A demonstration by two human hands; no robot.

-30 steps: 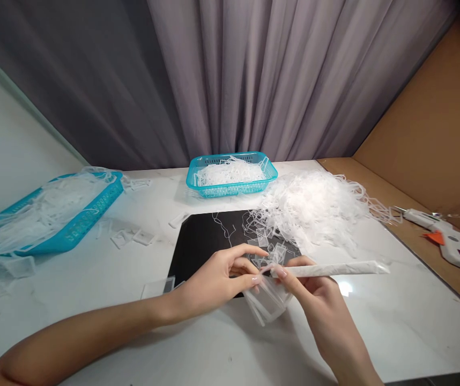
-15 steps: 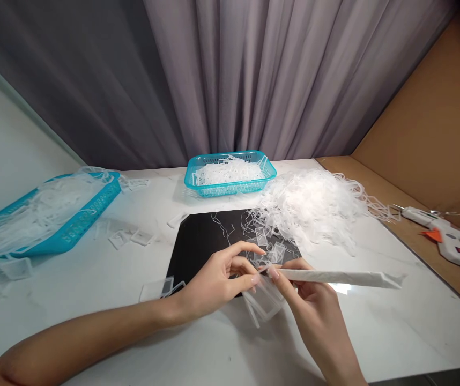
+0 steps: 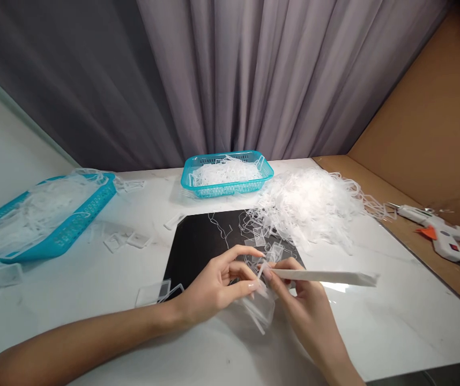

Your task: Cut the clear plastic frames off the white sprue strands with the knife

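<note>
My left hand [image 3: 214, 284] pinches a small clear plastic square piece [image 3: 260, 308] between thumb and fingers, just above the near edge of a black mat [image 3: 198, 241]. My right hand [image 3: 302, 305] grips a long flat white stick [image 3: 326, 276] like a file, its near tip touching the top edge of the clear piece. The stick points off to the right. More small clear squares [image 3: 268, 249] lie on the mat just beyond my fingers.
A heap of white plastic strips [image 3: 314, 203] lies at the mat's far right. Two teal baskets hold more strips, one at the back [image 3: 225, 174], one at left [image 3: 53, 214]. A glue gun [image 3: 435, 228] rests on the brown board at right. Loose clear pieces [image 3: 153, 292] lie left.
The view has shifted slightly. Both hands stay together on the clear piece, and the stick's far end has swung a little, shortening its reach to the right.
</note>
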